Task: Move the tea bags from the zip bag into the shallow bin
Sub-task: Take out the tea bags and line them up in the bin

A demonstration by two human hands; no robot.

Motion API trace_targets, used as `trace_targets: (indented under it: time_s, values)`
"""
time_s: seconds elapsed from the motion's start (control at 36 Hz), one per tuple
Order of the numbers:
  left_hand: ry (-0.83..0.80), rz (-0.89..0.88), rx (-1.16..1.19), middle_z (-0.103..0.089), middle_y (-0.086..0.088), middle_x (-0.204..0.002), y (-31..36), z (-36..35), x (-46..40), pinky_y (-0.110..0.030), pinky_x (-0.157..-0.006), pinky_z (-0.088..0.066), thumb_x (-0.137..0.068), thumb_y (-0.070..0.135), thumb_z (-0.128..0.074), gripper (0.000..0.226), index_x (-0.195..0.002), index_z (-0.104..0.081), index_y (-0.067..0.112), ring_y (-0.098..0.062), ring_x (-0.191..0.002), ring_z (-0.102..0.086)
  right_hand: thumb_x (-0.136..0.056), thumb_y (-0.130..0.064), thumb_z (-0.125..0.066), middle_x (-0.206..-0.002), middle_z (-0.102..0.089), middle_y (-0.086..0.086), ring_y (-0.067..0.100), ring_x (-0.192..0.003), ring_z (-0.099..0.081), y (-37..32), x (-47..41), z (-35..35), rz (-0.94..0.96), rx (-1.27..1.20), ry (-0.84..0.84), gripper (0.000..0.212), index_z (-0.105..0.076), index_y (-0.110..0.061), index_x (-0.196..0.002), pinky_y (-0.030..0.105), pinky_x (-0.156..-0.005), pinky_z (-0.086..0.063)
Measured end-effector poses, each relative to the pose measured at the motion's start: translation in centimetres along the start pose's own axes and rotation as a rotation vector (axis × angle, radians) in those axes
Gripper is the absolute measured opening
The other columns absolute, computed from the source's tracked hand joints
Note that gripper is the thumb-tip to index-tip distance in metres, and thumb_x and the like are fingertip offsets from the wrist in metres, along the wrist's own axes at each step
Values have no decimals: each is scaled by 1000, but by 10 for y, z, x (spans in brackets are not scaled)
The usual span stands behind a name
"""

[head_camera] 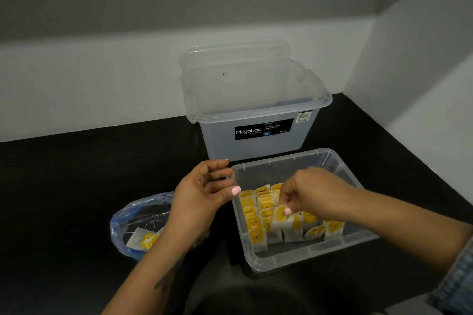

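The counter [76, 186] is black and dark. Past the left hand [202, 194], a white wall [89, 84] stands behind it. Another white wall [409, 84] is beyond the right hand [312, 194], making a corner.

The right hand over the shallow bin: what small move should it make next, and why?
Probably the right hand should lower the tea bag that its fingers pinch into the rows in the shallow bin and release it. The left hand holds nothing, and one last tea bag lies in the zip bag.
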State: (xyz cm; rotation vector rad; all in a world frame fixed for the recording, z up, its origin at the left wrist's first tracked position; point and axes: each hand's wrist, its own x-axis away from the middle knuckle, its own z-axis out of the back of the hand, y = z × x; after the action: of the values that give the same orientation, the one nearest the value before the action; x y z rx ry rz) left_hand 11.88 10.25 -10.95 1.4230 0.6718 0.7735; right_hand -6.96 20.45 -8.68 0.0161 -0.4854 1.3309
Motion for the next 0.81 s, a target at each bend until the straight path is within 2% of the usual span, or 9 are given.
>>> trace_targets:
  time_s: [0.11,0.19,0.28,0.39,0.58,0.67,0.81]
  values:
    - [11,7,13,-69,-2,-104,0,4,2,-18,-74,-55,-73,-5,-71,42,-104,-60,23,-10,-92,-69,-85,-34,-68,-97,-71,-9,8,-95,-62,-2,-9,-23,7,126,-69,16,-73,-26,-99,27,-93,-44]
    - [13,9,4,-69,0,-103,1,5,3,-16,-73,-55,-73,-4,-70,42,-104,-60,23,-7,-91,-69,-85,-33,-67,-101,-70,-8,13,-100,-58,-4,-16,-34,21,230,-109,16,-73,-27,-99,28,-89,-39]
    - [17,12,4,-68,2,-101,1,7,4,-14,-70,-54,-74,-5,-69,41,-102,-59,24,-5,-88,-69,-85,-29,-67,-104,-69,-5,17,-101,-59,-6,-22,-41,20,323,-99,15,-72,-26,-99,30,-89,-41]
    - [27,12,-12,-68,2,-103,1,13,5,-15,-72,-54,-75,-4,-69,41,-102,-59,25,-5,-90,-68,-84,-28,-67,-100,-70,-4,18,-97,-62,-4,-27,-46,6,340,-45,12,-71,-24,-95,31,-86,-47]
    - [68,5,-45,-67,2,-104,3,29,6,-12,-71,-53,-77,-5,-67,41,-105,-59,24,-3,-91,-68,-83,-32,-69,-97,-68,-7,13,-94,-60,-3,-29,-47,-46,208,-13,11,-70,-26,-92,23,-71,-40]
    - [94,1,-79,-67,5,-104,4,39,6,-11,-71,-53,-78,-3,-66,40,-105,-59,25,-1,-91,-67,-82,-32,-70,-97,-69,-7,13,-93,-60,-3,-28,-49,-52,213,-21,11,-70,-26,-91,24,-73,-42]
    - [146,-16,-182,-66,9,-104,7,59,8,-10,-71,-53,-79,-1,-66,39,-105,-59,27,3,-90,-65,-82,-41,-69,-99,-68,-5,16,-96,-60,-6,-28,-47,-49,328,-34,18,-68,-27,-93,31,-87,-45]
